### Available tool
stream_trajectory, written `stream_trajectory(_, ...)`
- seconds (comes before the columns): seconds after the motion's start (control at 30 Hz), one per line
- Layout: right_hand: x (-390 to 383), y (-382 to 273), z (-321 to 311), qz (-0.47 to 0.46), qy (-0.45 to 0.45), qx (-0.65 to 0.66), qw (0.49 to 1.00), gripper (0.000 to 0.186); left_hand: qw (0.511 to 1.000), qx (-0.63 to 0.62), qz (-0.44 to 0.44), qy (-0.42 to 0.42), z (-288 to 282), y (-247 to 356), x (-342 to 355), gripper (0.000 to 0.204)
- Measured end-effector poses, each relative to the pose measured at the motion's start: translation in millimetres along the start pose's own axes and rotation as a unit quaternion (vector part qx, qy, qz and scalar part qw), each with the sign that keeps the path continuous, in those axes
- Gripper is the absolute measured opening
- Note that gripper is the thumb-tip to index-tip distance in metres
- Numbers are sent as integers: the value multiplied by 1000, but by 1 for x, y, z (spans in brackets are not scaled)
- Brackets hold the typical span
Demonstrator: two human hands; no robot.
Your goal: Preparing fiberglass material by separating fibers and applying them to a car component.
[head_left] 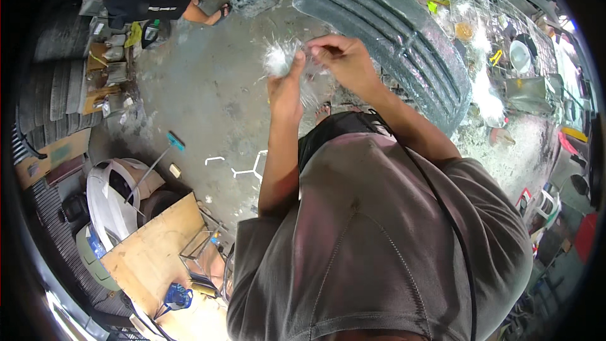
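The fibres (pixel 277 60) are white, the panel (pixel 399 43) grey.

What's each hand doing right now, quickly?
Left hand: closed, holding a white fibrous tuft.
Right hand: pinched closed beside it; whether it holds anything can't be told.

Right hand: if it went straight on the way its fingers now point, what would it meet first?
Heading leftward, the right hand would probably meet the white fibre tuft first; depth is unclear, so the left hand, at its thumb, might come first.
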State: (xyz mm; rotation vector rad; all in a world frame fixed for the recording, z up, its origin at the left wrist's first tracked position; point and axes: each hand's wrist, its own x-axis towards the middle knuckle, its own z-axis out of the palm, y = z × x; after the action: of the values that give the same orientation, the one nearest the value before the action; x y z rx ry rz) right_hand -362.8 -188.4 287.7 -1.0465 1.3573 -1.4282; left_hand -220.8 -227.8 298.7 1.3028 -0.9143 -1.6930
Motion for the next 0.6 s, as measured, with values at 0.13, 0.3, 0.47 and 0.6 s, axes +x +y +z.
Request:
stream_trajectory(0.13, -15, -13, -15, 8, 110, -26, 994, 18, 975, -120, -120, -146, -4, 1, 10, 47)
stream_trajectory(0.3, -38, -58, -17, 23, 188, -71, 979, 20, 940, -177, -174, -235, -13, -15, 38, 62)
stream_trajectory(0.47, -51, -81, 3, -7, 182, -17, 983, 22, 885, -244, -151, -368, -7, -35, 48, 84)
stream_trajectory(0.6, -37, -63, 22, 0, 178, -259, 949, 27, 861, -273, -100, -416, 3, -47, 35, 79)
